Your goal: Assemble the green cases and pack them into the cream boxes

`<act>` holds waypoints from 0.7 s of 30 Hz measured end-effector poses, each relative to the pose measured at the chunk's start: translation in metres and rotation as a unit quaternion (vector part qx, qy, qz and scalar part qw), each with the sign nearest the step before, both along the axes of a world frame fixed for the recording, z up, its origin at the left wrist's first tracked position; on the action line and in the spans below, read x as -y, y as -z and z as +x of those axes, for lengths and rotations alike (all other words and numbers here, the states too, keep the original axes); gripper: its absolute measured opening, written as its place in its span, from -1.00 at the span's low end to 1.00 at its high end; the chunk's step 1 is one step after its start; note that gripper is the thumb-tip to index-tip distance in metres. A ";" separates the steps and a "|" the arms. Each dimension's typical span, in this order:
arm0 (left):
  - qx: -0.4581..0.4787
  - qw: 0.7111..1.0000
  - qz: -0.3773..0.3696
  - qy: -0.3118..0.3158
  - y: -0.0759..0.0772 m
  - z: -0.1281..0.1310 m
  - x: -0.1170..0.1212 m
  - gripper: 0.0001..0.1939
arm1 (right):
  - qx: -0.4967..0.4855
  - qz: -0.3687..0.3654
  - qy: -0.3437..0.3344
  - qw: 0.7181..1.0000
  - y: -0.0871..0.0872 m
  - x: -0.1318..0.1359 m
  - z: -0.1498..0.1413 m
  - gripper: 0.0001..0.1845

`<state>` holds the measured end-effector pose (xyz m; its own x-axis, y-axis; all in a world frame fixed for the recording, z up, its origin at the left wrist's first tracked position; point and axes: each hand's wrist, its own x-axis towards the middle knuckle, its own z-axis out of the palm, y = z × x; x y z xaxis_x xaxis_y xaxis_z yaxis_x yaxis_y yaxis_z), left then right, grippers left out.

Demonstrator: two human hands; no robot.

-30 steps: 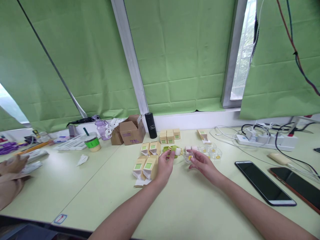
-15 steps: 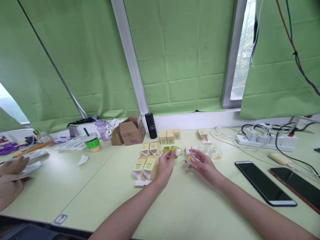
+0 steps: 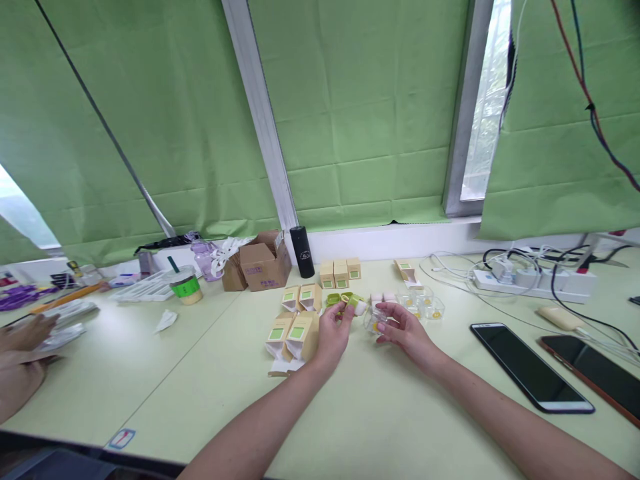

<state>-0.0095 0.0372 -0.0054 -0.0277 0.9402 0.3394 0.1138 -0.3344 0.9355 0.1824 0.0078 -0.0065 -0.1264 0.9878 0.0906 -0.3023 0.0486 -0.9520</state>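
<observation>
My left hand [image 3: 334, 332] is closed on a small green-and-white item [image 3: 357, 305] with a yellowish ring; its exact kind is too small to tell. Between the fingers of my right hand [image 3: 404, 333] is a small clear plastic container [image 3: 373, 323] with a yellow centre. Behind the hands lie more green pieces [image 3: 332, 299] and pinkish-white pieces [image 3: 383, 298]. Similar clear containers [image 3: 424, 303] stand beyond my right hand. Left of my left hand are several opened small cartons [image 3: 280, 333] with green labels, partly overlapped by that hand.
Small closed boxes [image 3: 341, 274] stand at the back beside a black bottle [image 3: 301, 252] and a cardboard box [image 3: 265, 263]. On the right lie two phones [image 3: 530, 367], cables and a power strip [image 3: 537, 283]. A drink cup [image 3: 186, 287] and another person's hands [image 3: 27, 333] are on the left.
The green-and-white item in my left hand has tilted, and its white end points lower. My right hand has shifted slightly left and lowered the clear container.
</observation>
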 end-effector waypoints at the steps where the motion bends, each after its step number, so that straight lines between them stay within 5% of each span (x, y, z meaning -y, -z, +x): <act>1: -0.002 1.000 0.002 0.000 0.001 0.000 -0.001 -0.46 | -0.009 -0.001 -0.005 1.000 0.000 0.001 -0.001 -0.35; 9: -0.027 0.999 0.033 -0.007 0.009 0.002 -0.001 -0.49 | -0.036 0.001 -0.023 0.999 0.002 0.002 -0.004 -0.43; 21: -0.077 0.995 0.060 0.006 0.000 0.002 0.008 -0.54 | -0.037 0.010 -0.017 0.999 0.003 0.002 -0.005 -0.43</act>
<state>-0.0073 0.0293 -0.0055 0.0443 0.8927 0.4485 0.2490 -0.4446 0.8604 0.1775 0.0061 -0.0096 -0.1529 0.9809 0.1204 -0.3744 0.0553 -0.9256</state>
